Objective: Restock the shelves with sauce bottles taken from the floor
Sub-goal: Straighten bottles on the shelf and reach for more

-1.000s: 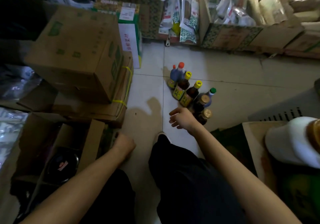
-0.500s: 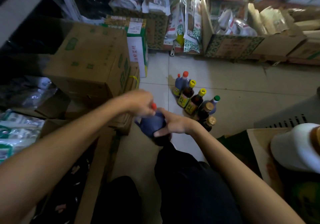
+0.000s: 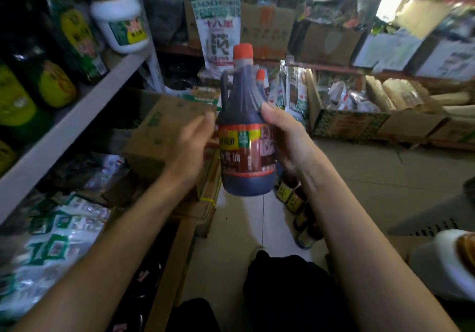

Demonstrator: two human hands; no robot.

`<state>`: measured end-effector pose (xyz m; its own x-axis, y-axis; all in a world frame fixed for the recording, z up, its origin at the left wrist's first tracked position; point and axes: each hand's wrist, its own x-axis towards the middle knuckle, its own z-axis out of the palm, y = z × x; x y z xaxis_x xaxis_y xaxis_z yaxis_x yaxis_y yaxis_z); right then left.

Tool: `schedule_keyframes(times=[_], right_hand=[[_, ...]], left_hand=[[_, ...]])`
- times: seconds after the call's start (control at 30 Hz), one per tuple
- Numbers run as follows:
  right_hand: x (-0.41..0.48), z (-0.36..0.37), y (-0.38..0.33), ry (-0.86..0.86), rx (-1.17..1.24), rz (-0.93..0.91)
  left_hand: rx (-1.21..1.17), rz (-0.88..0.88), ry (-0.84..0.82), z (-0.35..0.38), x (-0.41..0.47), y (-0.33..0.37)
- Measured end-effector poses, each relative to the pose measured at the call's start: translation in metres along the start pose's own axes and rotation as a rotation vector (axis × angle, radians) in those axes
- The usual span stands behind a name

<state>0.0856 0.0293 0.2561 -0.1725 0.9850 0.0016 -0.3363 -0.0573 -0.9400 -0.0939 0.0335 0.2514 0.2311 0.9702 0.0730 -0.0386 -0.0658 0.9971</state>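
Right hand [image 3: 285, 139] curled, left hand [image 3: 190, 149] outstretched

The bottle [image 3: 246, 151] is upright between the hands, the right hand [image 3: 285, 141] around its side. Shelf [image 3: 69, 128] at left, boxes [image 3: 159, 136] behind the left hand [image 3: 189, 149], other bottles [image 3: 295, 200] on the floor [image 3: 372, 177] below the right wrist.

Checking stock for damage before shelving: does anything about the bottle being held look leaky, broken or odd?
Nothing stands out. The sauce bottle sits upright in the right hand, red cap on, label intact, no drips visible.
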Motion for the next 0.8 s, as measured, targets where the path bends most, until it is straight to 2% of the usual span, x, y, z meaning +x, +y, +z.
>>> schedule_keyframes(times=[0.1, 0.23, 0.3, 0.4, 0.57, 0.63, 0.8], right_hand=[[0.012, 0.022, -0.017, 0.066, 0.015, -0.029], [0.017, 0.048, -0.017, 0.015, 0.321, -0.047], [0.016, 0.052, -0.012, -0.024, 0.433, -0.013], [0.015, 0.051, -0.006, -0.123, 0.528, -0.010], [0.012, 0.042, 0.003, -0.078, 0.551, 0.026], [0.012, 0.041, 0.003, -0.093, 0.535, 0.032], [0.013, 0.042, 0.004, -0.122, 0.499, 0.071]], left_hand=[[-0.285, -0.022, -0.105, 0.000, -0.018, -0.010], [-0.594, 0.009, -0.111, -0.006, -0.017, 0.002], [-0.656, 0.039, -0.116, -0.010, -0.020, 0.003], [-0.572, 0.098, -0.161, -0.019, -0.024, 0.000], [-0.373, 0.137, -0.122, -0.020, -0.025, 0.001], [-0.305, 0.185, -0.032, -0.018, -0.025, 0.002], [-0.041, 0.319, 0.341, -0.017, -0.022, -0.004]])
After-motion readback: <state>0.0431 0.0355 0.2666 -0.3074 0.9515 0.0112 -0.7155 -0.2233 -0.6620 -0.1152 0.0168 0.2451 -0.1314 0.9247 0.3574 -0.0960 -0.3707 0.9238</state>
